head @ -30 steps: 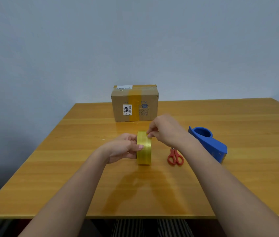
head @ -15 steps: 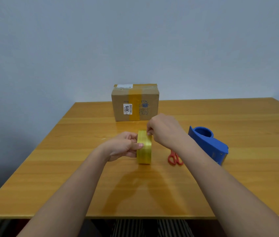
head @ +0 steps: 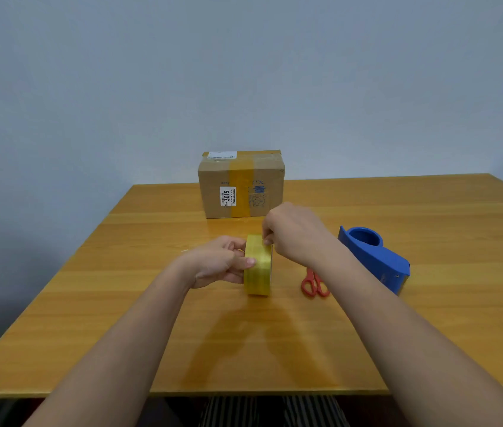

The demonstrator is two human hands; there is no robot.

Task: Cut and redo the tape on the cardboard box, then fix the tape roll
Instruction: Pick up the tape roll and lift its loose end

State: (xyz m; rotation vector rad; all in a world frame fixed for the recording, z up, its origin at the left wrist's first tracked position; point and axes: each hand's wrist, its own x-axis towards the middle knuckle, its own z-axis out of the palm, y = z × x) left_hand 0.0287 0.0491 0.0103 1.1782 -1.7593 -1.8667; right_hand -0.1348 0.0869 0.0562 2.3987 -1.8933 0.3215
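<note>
Nothing moved: wooden table (head: 428,318), grey wall (head: 244,72).

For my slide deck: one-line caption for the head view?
Both hands, left and right, work an upright yellow tape roll on a wooden table.

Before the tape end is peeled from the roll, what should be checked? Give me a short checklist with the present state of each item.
1. Left hand holds the roll steady: ok.
2. Roll stands upright on the table: ok.
3. Right hand fingertips at the roll's top edge: ok.
4. Tape end already lifted: cannot tell.
5. Dispenser within reach, beside the right arm: ok.
6. Scissors clear of the roll: ok.
</note>
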